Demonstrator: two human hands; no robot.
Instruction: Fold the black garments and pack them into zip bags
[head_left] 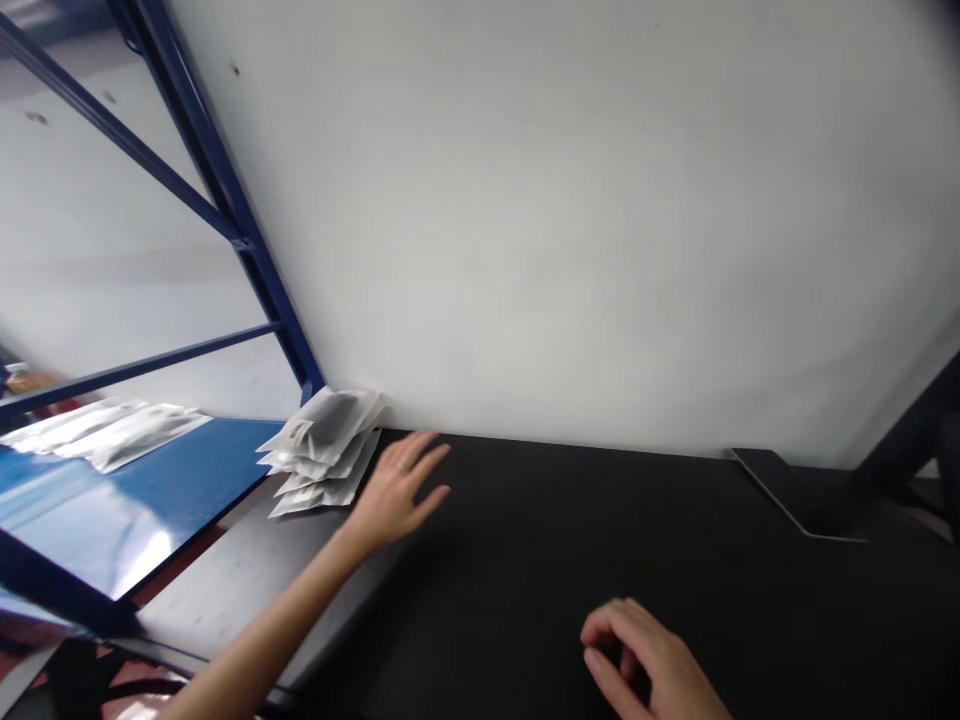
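Note:
My left hand (401,490) reaches over the black table surface with its fingers spread, holding nothing. A ring shows on one finger. Just left of it lies a stack of clear-and-white plastic packages (326,440), the top one bearing a small label; a narrow gap seems to separate hand and stack. Lower right, my right hand (645,655) hovers above the black mat (525,560). Its fingers are curled in, the thumb close to the index finger, and nothing shows between them.
A dark flat panel (799,500) with a bent edge lies at the back right. Behind the table rises a white wall (562,220). A blue metal frame (247,220) stands at left, beyond it a blue table (187,480) with several white packages (112,430).

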